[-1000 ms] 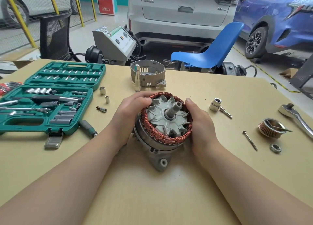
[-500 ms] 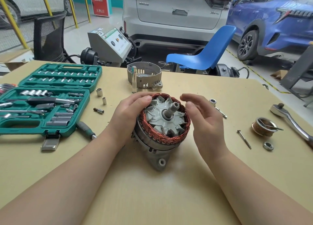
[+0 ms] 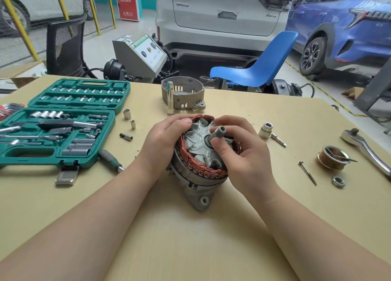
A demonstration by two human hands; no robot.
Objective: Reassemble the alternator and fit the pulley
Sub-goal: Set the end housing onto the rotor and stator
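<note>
Right hand (image 3: 243,153) moved onto rotor shaft (image 3: 219,132); left hand (image 3: 167,139) steadies alternator (image 3: 196,175).

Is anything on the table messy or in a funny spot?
A few small silver sockets lie loose on the tan table beside the open green tool case. A thin metal pin lies across the grooved brass-coloured pulley. Nothing looks broken or spilled.
</note>
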